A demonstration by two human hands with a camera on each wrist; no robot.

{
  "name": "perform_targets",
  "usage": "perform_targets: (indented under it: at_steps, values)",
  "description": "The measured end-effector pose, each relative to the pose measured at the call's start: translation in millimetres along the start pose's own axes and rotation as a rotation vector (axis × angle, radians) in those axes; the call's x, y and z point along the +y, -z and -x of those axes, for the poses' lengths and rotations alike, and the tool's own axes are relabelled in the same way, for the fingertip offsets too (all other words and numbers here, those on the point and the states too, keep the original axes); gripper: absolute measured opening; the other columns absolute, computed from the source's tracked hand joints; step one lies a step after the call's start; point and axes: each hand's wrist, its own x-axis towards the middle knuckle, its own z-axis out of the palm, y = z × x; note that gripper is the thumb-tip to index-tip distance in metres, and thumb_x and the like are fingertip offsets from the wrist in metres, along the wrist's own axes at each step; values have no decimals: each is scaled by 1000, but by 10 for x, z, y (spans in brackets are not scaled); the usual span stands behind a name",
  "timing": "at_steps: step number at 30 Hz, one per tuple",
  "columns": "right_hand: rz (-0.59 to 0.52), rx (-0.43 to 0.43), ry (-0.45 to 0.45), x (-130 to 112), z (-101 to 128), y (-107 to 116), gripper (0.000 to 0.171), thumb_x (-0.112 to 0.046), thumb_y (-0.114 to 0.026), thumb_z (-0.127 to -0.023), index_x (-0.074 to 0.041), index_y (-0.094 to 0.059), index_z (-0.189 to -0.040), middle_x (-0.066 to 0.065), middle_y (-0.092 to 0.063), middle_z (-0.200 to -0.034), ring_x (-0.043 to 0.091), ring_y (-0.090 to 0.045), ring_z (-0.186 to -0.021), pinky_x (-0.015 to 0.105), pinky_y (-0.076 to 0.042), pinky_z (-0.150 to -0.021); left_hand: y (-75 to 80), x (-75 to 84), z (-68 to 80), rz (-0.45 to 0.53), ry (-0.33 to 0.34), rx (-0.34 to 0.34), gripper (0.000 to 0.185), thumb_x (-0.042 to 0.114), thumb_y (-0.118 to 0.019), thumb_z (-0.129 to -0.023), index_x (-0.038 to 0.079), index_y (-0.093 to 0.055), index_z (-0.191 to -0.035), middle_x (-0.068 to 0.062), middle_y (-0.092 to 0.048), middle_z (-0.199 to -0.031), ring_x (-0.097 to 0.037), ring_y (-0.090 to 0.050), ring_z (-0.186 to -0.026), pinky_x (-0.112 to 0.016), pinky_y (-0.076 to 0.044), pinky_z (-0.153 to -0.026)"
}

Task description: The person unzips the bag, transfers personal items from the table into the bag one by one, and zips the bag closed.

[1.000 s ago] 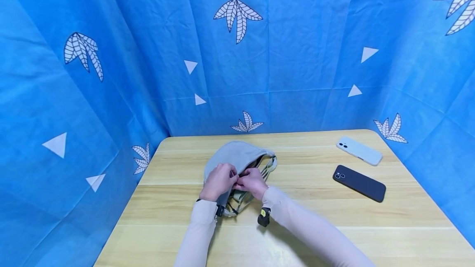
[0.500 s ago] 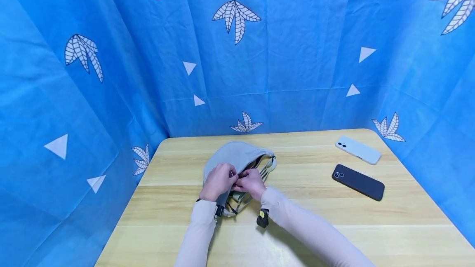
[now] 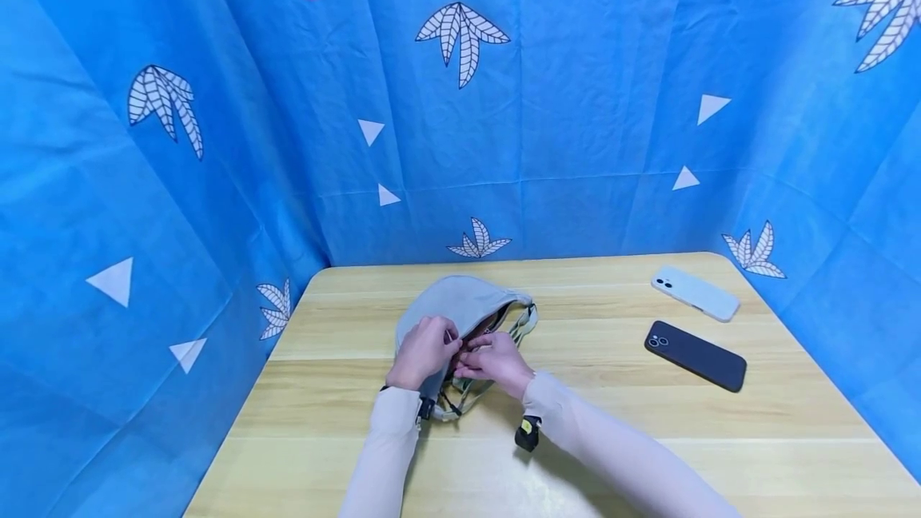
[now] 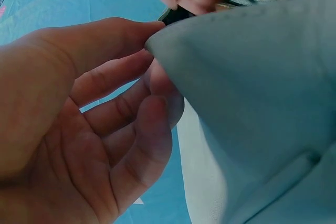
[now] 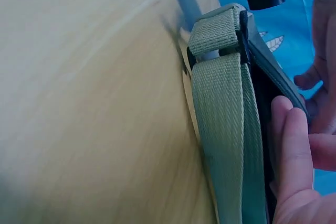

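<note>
As the left hand (image 3: 423,352) pinches the lip (image 4: 164,40) of the grey bag (image 3: 449,300), its long mouth (image 3: 484,328) slants away rightward, facing the right hand (image 3: 498,363), fingers (image 5: 295,150) straight.

A broad band lies free down the worktop's (image 3: 288,438) left edge, and a wide lane between the grey bag (image 3: 453,298) and the dark phone (image 3: 696,356) toward the right edge. Only a narrow strip separates it from the white phone (image 3: 696,292). Blue curtain (image 3: 597,102) walls the far edge. Left hand (image 3: 423,352), right hand (image 3: 496,362) and strap (image 5: 218,124) crowd the bag's mouth.
</note>
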Motion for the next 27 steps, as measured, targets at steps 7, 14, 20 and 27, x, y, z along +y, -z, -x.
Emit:
perform_targets:
  at_steps: [7, 14, 20, 27]
  values:
    - [117, -31, 15, -86, 118, 231, 38, 2, -63, -96, 15, -54, -131, 34, -73, -107, 19, -77, -73, 29, -63, -75, 0, -6, -5, -14, 8, 4, 6, 14, -75, -91, 11, -77, -87, -2, -76, -81, -12, -68, -71, -32, -56, -67]
    - [209, -34, 9, -191, 262, 690, 36, -3, -63, -97, 13, -56, -128, 29, -73, -106, 19, -76, -77, 35, -64, -79, -1, 1, 13, 14, 23, -10, 7, 15, -75, -93, 11, -78, -87, -1, -75, -81, -9, -65, -68, -30, -55, -66]
    - [296, 16, 23, -381, 378, 1148, 39, -7, -61, -100, 14, -54, -132, 20, -75, -103, 23, -76, -87, 43, -63, -87, 7, 3, 13, 19, 30, -20, 7, 15, -74, -94, 11, -77, -88, -2, -75, -82, -8, -64, -66, -30, -55, -65]
    - [413, 87, 84, -585, 530, 1678, 39, -9, -57, -103, 15, -53, -133, 20, -75, -106, 22, -76, -89, 42, -63, -86, -4, -18, 12, 14, 20, -21, 8, 16, -75, -93, 12, -77, -87, -2, -75, -83, -8, -62, -66, -30, -54, -65]
